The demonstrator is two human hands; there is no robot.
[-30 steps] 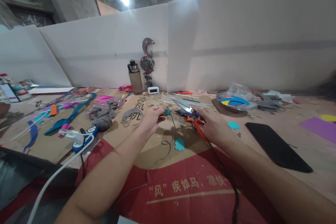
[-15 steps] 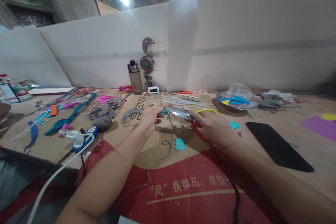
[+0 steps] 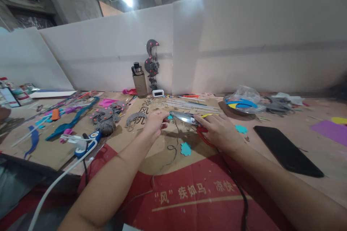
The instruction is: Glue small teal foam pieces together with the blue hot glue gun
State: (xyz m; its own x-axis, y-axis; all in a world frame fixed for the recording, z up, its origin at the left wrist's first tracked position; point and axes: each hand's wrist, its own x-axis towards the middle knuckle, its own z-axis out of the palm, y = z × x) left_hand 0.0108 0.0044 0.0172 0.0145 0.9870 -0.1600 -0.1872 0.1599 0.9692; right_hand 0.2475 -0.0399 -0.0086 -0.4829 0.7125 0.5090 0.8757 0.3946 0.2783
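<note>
In the head view my left hand (image 3: pixel 156 124) is closed in a pinch on a small teal foam piece (image 3: pixel 170 117), mostly hidden by the fingers. My right hand (image 3: pixel 221 131) grips scissors (image 3: pixel 185 118) with a red and a yellow handle. Their blades point left, with the tips right at the teal piece. Whether the blades cut into it is too small to tell. A thin grey string (image 3: pixel 173 148) trails down from near my left fingers. On the cardboard below lies a teal flower-shaped cutout (image 3: pixel 185 149), and a second teal cutout (image 3: pixel 241 129) lies right of my right hand.
Thin white sticks (image 3: pixel 192 104) lie behind my hands. A bottle (image 3: pixel 140 81) and small white clock (image 3: pixel 158 93) stand by the partition. At right are a black phone (image 3: pixel 287 151) and a bowl (image 3: pixel 238 110) of foam strips; at left, grey yarn (image 3: pixel 105 126) and a power strip (image 3: pixel 88 144).
The scissors have closed, with the yellow handle drawn in toward my right hand. The teal piece in my left fingers sits slightly lower and shows less. Both arms stay nearly in place.
</note>
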